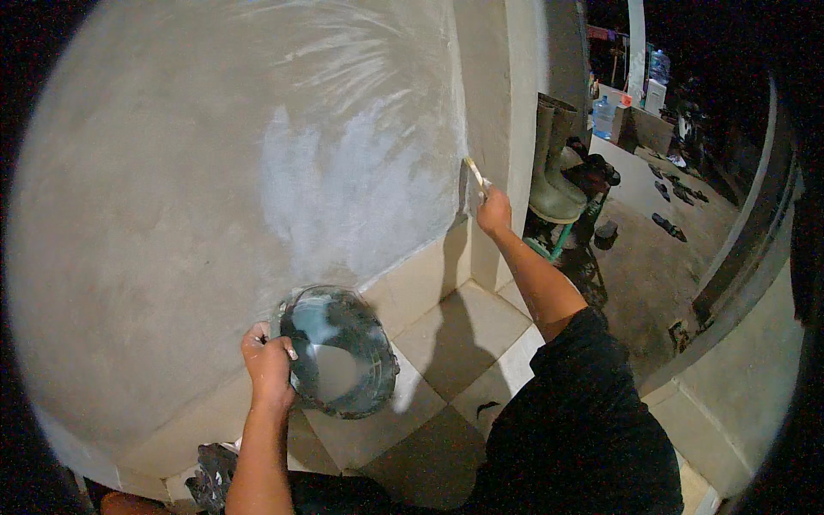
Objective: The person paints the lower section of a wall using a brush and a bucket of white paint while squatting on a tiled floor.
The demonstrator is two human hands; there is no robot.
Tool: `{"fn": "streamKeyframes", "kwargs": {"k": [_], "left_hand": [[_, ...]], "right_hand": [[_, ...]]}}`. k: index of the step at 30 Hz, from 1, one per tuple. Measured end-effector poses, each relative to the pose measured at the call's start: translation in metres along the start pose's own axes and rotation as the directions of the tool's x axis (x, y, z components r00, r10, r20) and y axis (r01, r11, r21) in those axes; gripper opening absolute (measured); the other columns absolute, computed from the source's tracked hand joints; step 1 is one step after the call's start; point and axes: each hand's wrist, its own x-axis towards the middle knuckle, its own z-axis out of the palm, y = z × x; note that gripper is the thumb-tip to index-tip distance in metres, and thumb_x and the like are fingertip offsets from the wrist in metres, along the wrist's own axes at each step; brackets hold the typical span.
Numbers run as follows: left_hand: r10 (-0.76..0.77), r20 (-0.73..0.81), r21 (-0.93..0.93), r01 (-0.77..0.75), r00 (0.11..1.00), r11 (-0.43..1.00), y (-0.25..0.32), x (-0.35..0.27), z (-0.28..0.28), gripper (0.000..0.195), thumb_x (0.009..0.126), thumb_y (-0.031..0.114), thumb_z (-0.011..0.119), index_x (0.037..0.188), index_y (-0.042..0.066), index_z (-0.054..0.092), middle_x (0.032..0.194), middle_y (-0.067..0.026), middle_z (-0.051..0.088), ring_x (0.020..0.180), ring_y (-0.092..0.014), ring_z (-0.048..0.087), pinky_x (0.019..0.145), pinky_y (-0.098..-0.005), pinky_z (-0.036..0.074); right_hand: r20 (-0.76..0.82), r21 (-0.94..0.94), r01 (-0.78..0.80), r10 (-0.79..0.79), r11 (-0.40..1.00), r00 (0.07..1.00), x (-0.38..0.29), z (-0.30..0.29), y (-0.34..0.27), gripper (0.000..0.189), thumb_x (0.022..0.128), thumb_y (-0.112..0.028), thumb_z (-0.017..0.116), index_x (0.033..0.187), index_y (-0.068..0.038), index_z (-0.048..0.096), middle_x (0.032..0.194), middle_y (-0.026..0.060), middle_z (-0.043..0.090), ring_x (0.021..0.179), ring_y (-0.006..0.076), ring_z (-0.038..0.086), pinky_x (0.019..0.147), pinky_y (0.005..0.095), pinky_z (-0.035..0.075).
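Observation:
My left hand (270, 364) grips the rim of a dark bucket (380, 380), tilted so that its inside faces me. Pale liquid (333, 370), which looks like paint, lies in the bottom. Out to the right, my right hand (494, 209) holds a paintbrush (474, 172) by its handle. The brush tip meets the inner corner where the grey wall (161, 180) joins a narrow column (486, 84). A wet-looking whitish patch (360, 187) covers the lower right part of the wall, with thin fan-shaped streaks above it.
Beige skirting tiles (418, 264) run along the wall's foot above a tiled floor (412, 418). Rubber boots (557, 164) stand on a green-framed rack (563, 241) right of the column. Sandals (669, 226) and a water jug (603, 117) are farther out. A black plastic bag (215, 473) lies lower left.

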Motion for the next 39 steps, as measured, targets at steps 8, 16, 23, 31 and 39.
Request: {"fn": "streamKeyframes", "kwargs": {"k": [8, 16, 23, 31, 39], "left_hand": [[-0.048, 0.014, -0.024, 0.048, 0.999, 0.999, -0.011, 0.012, -0.009, 0.022, 0.062, -0.012, 0.050, 0.065, 0.008, 0.045, 0.063, 0.0003, 0.045, 0.053, -0.012, 0.039, 0.046, -0.0290, 0.029], [-0.052, 0.061, 0.047, 0.049, 0.997, 0.998, -0.001, 0.005, -0.005, 0.020, 0.061, -0.012, 0.050, 0.065, 0.007, 0.045, 0.064, -0.0007, 0.045, 0.054, -0.012, 0.040, 0.046, -0.0305, 0.029], [-0.037, 0.001, -0.001, 0.037, 0.999, 0.999, -0.004, 0.009, -0.007, 0.021, 0.062, -0.012, 0.050, 0.066, 0.008, 0.045, 0.063, -0.0002, 0.045, 0.054, -0.013, 0.040, 0.047, -0.0302, 0.030], [-0.007, 0.034, 0.046, 0.006, 0.999, 0.999, -0.011, 0.010, -0.010, 0.020, 0.062, -0.012, 0.050, 0.068, 0.007, 0.049, 0.063, -0.0012, 0.048, 0.053, -0.012, 0.041, 0.046, -0.0295, 0.030], [-0.015, -0.013, 0.065, 0.016, 1.000, 0.998, -0.026, 0.018, -0.013, 0.020, 0.066, -0.009, 0.051, 0.076, 0.007, 0.048, 0.066, -0.0007, 0.046, 0.056, -0.013, 0.042, 0.049, -0.0303, 0.032]], "right_hand": [[0.758, -0.017, 0.469, -0.295, 0.883, 0.582, -0.020, 0.022, -0.019, 0.029, 0.079, -0.005, 0.058, 0.107, -0.001, 0.065, 0.107, 0.0269, 0.064, 0.101, 0.0434, 0.061, 0.084, 0.0495, 0.049], [0.022, -0.039, -0.077, 0.078, 0.996, 0.997, -0.002, 0.005, -0.012, 0.027, 0.078, -0.007, 0.060, 0.104, -0.003, 0.066, 0.105, 0.0229, 0.067, 0.099, 0.0429, 0.063, 0.086, 0.0496, 0.050], [0.672, -0.091, 0.543, -0.351, 0.835, 0.652, -0.018, 0.035, 0.004, 0.024, 0.081, -0.007, 0.057, 0.103, -0.001, 0.064, 0.101, 0.0246, 0.065, 0.097, 0.0434, 0.062, 0.082, 0.0488, 0.050], [0.093, -0.083, -0.051, 0.059, 0.995, 0.994, 0.003, 0.013, 0.011, 0.024, 0.079, -0.007, 0.056, 0.100, -0.001, 0.066, 0.105, 0.0245, 0.065, 0.099, 0.0421, 0.062, 0.084, 0.0467, 0.051], [0.531, -0.206, 0.351, -0.197, 0.914, 0.824, -0.009, 0.055, 0.033, 0.027, 0.080, -0.008, 0.056, 0.104, -0.001, 0.066, 0.103, 0.0249, 0.067, 0.100, 0.0414, 0.063, 0.087, 0.0458, 0.050]]}}
